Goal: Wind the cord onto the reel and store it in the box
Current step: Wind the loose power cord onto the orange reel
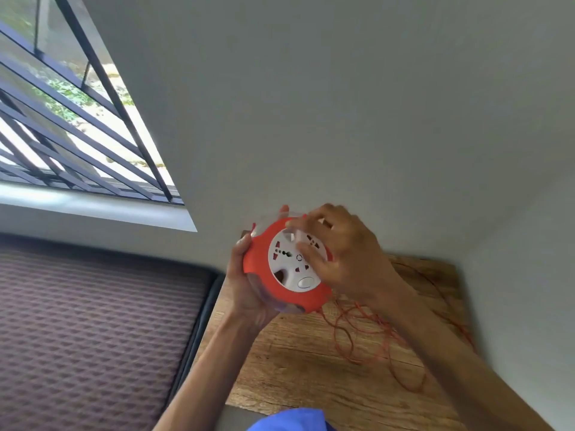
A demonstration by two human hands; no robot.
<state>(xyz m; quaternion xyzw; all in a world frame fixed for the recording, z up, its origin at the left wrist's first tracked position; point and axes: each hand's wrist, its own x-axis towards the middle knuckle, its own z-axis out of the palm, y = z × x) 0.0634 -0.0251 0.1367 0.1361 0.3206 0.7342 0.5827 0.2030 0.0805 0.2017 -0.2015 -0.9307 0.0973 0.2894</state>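
Left hand [249, 284] fingers clamped on reel [287, 269], right hand [342, 256] fingers on its face, cord [367, 331] loose on table [295, 368]

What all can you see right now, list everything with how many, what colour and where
reel: one, orange rim with white socket face, held up over the table's near-left part
cord: one, orange, loose loops on the table, right of the reel
table: one, brown wood grain, lower centre against the wall
mat: one, dark quilted, lower left beside the table
window: one, black bars, upper left
wall: grey-white, behind everything
blue cloth: one piece, bottom edge
left hand: one, gripping the reel's left rim
right hand: one, on the reel's white face, blurred
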